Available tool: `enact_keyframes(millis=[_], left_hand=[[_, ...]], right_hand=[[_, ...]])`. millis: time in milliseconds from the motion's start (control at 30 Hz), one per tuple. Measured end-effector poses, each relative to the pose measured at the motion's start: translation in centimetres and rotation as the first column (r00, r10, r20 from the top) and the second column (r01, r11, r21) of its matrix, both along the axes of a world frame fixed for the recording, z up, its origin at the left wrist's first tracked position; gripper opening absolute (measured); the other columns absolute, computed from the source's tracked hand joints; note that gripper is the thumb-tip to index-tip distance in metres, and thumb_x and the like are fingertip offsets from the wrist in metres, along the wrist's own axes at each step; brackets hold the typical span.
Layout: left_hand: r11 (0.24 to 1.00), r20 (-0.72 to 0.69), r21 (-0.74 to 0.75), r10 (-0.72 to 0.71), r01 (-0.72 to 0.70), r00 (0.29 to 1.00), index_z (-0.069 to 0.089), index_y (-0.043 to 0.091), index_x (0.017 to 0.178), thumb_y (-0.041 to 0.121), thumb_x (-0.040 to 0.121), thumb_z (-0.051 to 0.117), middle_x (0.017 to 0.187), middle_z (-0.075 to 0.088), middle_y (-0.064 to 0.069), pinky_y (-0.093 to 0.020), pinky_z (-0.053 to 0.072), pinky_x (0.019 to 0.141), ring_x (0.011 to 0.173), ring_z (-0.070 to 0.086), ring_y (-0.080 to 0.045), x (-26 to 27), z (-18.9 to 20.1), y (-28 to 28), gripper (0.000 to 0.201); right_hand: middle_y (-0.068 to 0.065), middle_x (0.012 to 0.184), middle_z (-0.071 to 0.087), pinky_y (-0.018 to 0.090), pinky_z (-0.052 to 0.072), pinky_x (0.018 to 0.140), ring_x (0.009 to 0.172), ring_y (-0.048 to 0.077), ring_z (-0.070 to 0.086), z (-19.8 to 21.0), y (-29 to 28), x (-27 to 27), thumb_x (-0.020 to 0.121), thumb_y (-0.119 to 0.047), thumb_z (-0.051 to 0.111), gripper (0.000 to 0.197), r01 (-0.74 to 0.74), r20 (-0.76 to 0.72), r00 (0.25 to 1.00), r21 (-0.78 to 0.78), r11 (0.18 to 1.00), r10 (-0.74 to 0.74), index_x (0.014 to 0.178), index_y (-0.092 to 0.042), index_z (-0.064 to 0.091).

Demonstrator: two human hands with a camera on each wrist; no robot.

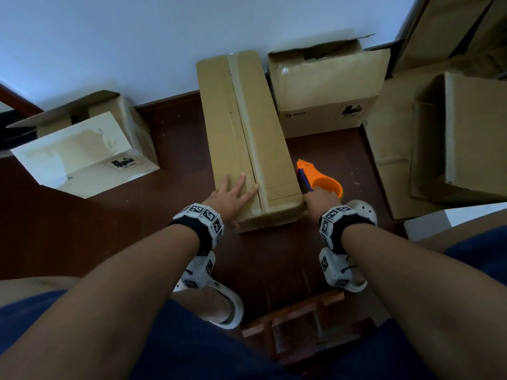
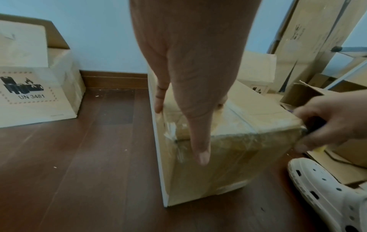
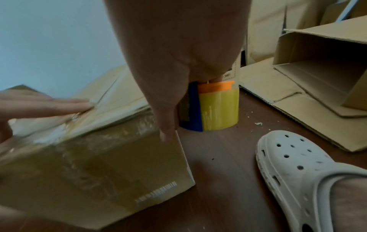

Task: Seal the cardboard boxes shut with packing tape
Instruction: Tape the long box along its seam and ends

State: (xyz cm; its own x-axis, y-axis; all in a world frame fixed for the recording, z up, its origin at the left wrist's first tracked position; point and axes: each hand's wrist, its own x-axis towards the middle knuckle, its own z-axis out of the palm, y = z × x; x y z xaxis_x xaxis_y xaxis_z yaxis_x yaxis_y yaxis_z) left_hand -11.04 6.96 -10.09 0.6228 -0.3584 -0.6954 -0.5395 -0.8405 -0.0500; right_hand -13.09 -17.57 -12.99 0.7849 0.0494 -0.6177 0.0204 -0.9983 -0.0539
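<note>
left hand [image 1: 234, 194]: fingers flat on long box [image 1: 247, 138] | right hand [image 1: 319, 200]: gripping tape dispenser [image 1: 319, 178]

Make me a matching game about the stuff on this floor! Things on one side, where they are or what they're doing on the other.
Things:
1. left hand
2. tape dispenser
3. PICO box
4. white clog

States:
A. flaps open, by the wall
B. flat on the long box
C. on a foot
D. orange, gripped by the right hand

Pairs: 1-B, 2-D, 3-A, 4-C

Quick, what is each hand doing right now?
Left hand: open, flat on the long box.
Right hand: gripping the tape dispenser on the floor.
</note>
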Motion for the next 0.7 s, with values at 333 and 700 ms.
enact_keyframes(millis=[333,700], left_hand=[[0.972,-0.023,-0.21,0.1,-0.102,0.995,-0.008,0.032,0.153,0.046,0.075,0.075,0.16,-0.02,0.007,-0.055,0.015,0.118,0.147,-0.01,-0.035,0.4,-0.7,2.9,0.115],[0.817,0.01,-0.53,0.275,-0.228,0.961,0.023,0.035,0.151,0.048,0.09,0.059,0.161,0.012,0.005,-0.045,0.021,0.118,0.145,0.018,-0.027,3.2,-0.7,6.1,0.073]], right_hand=[[0.002,0.059,0.043,0.026,0.031,0.047,0.053,0.015,0.043,0.7,0.7,0.8,0.084,-0.069,0.049,0.06,0.24,-0.098,0.97,0.206,0.949,-0.224,0.061,-0.014,0.045],[0.004,0.053,0.033,0.031,0.03,0.056,0.048,0.017,0.033,-0.3,-1.4,0.4,0.098,-0.051,0.036,0.06,0.374,-0.089,0.924,0.406,0.834,-0.371,0.052,-0.013,0.035]])
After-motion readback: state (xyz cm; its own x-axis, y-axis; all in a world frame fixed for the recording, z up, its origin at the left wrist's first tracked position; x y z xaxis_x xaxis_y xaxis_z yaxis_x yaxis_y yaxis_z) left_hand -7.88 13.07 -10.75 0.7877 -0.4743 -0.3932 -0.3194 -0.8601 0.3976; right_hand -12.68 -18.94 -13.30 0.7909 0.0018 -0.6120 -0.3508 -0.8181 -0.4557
